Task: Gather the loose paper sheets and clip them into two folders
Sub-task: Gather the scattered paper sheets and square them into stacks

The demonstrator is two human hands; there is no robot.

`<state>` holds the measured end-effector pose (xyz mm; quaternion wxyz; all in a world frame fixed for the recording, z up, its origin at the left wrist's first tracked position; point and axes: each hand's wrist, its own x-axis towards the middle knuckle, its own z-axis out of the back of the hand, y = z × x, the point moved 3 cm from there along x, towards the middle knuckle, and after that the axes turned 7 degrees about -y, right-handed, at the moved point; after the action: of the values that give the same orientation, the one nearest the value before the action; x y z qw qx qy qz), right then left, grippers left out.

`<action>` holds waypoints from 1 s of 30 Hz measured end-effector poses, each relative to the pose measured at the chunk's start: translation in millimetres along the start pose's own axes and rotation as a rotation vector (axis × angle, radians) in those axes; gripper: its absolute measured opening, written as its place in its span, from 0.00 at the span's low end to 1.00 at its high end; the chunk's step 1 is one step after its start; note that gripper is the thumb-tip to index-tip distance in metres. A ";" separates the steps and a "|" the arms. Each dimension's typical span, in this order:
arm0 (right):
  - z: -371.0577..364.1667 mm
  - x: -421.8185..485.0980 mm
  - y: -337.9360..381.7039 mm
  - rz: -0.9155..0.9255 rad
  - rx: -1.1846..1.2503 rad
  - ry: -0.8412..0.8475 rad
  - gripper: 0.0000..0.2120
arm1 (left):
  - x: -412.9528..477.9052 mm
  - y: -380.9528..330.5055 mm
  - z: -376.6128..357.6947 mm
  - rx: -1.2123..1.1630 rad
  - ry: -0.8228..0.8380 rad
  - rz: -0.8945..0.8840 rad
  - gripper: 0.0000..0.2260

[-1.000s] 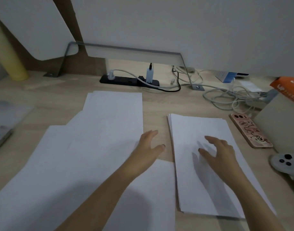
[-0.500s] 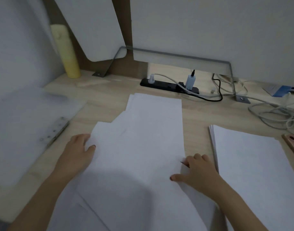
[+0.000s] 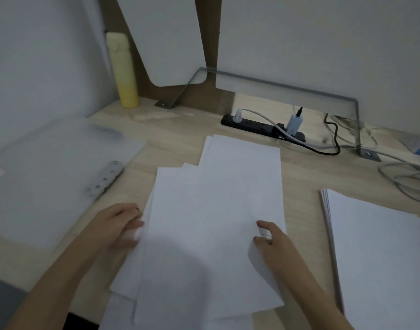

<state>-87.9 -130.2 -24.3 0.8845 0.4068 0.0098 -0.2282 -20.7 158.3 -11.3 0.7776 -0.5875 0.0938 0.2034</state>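
Left hand (image 3: 116, 227) and right hand (image 3: 275, 241) touch the loose sheets (image 3: 211, 210).

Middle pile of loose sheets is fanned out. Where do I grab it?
Take the loose sheets by their two long side edges, left hand from the left, right hand from the right. They lie flat and staggered, so inward pressure should align them.

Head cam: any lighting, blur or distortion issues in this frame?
Head view: dim, bluish light and no glare. A broad soft shadow lies on the loose sheets near the bottom, between the hands. The left hand has smeared fingers, while the right hand is sharper. Distortion looks mild, as the metal bracket at the back reads nearly straight.
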 end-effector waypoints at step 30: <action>3.8 -16.3 27.8 -0.002 0.479 0.104 0.06 | -25.9 -3.8 -33.0 -0.046 0.173 -0.184 0.04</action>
<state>-91.7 -110.8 1.4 0.7609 0.6162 0.0014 -0.2034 -39.3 120.7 -7.7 0.7684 -0.6265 0.1018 0.0818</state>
